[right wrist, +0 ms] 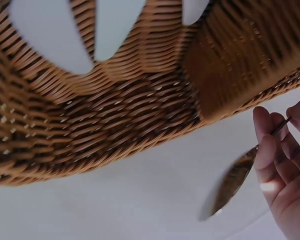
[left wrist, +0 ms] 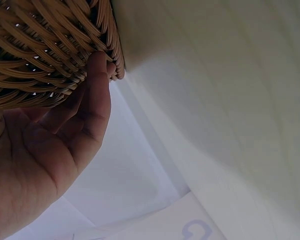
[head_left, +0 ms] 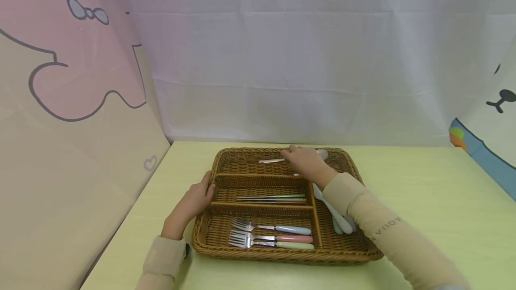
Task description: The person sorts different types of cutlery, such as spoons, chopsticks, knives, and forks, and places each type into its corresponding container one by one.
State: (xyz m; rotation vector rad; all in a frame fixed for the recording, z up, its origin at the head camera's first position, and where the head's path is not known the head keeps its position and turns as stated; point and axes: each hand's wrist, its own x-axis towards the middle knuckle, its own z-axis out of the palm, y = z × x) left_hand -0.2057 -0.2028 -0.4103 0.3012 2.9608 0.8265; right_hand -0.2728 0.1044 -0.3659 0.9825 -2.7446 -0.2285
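Observation:
A brown wicker cutlery basket with divided compartments sits on the table. My left hand grips its left side, and the left wrist view shows the fingers against the woven wall. Over the long back compartment, my right hand pinches a metal spoon by its handle. In the right wrist view the spoon has a shiny bowl that reflects the wicker. Several chopsticks lie in the middle compartment. Three forks with blue, pink and pale green handles lie in the front one.
Pale utensils lie in the right compartment, partly hidden by my right sleeve; their kind is unclear. The basket stands on a light yellow table. A white curtain hangs behind, with a printed cloth on the left.

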